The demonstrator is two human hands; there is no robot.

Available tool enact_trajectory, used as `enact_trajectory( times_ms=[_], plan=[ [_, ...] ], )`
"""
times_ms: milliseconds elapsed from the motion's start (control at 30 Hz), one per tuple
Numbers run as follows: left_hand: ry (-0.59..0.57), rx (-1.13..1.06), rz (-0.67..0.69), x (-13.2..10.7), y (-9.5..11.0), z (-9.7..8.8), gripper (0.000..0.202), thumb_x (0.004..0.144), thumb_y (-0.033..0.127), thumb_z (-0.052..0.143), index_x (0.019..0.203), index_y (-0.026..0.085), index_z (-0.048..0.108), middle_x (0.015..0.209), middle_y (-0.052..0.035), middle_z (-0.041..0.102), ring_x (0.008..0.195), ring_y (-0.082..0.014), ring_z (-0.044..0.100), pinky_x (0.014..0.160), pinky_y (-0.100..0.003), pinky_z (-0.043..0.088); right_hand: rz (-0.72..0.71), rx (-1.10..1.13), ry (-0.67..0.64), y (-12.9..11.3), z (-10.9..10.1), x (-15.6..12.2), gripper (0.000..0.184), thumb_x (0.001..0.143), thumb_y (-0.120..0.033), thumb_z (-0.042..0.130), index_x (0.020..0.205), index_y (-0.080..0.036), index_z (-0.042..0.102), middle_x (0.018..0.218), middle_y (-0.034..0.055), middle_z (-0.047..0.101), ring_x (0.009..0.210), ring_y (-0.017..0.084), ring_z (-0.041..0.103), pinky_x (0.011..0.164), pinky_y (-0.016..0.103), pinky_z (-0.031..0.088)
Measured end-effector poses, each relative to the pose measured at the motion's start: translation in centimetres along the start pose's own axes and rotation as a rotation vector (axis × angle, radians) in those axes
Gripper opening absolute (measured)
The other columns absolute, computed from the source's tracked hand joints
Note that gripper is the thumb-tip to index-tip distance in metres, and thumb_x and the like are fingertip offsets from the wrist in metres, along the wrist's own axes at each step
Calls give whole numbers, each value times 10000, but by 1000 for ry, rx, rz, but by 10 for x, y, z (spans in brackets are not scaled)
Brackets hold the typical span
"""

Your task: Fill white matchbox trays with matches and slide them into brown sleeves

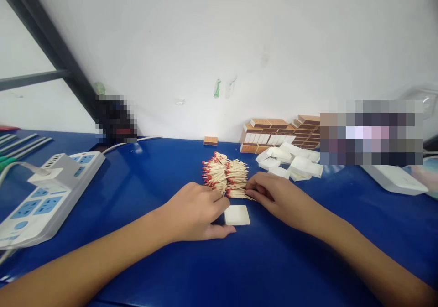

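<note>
On the blue table, a heap of red-tipped matches point(227, 172) lies in front of me, heads pointing mostly to the left. Just below it rests a small white matchbox tray point(237, 215). My left hand point(196, 211) is closed about the tray's left end, index finger at its far edge and thumb along its near edge. My right hand point(273, 195) reaches in at the heap's right side, its thumb and index finger pinched on the stick ends of some matches. How many matches it holds is hidden.
Several loose white trays point(290, 158) lie behind my right hand. Stacked brown matchboxes point(270, 131) stand against the wall, with a single matchbox point(210, 140) to their left. A power strip point(51, 202) with cables occupies the left side, and a white box point(393, 179) sits far right.
</note>
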State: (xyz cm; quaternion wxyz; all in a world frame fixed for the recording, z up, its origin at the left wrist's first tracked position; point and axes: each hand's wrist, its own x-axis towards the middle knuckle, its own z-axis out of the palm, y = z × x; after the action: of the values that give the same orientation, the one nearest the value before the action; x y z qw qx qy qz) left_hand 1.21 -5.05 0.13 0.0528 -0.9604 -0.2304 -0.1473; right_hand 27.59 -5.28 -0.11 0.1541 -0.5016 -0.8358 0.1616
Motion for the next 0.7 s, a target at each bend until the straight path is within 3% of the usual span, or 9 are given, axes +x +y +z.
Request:
enact_trajectory(
  times_ms=[367, 700],
  plan=[
    [-46, -57, -24, 0, -3, -2, 410, 906, 584, 649, 861, 178, 688, 705, -1, 677, 627, -194, 666, 531, -318, 376, 123, -80, -44, 3, -15, -8, 256, 987, -487, 568, 984, -237, 622, 809, 7, 623, 672, 163, 562, 593, 296, 397],
    [-72, -113, 0, -1, 0, 0, 424, 872, 600, 676, 947, 184, 714, 726, -2, 698, 643, -204, 690, 526, -314, 359, 99, -79, -69, 0, -16, -10, 239, 997, -443, 547, 945, -228, 636, 787, 11, 630, 672, 161, 564, 602, 293, 393]
  ],
)
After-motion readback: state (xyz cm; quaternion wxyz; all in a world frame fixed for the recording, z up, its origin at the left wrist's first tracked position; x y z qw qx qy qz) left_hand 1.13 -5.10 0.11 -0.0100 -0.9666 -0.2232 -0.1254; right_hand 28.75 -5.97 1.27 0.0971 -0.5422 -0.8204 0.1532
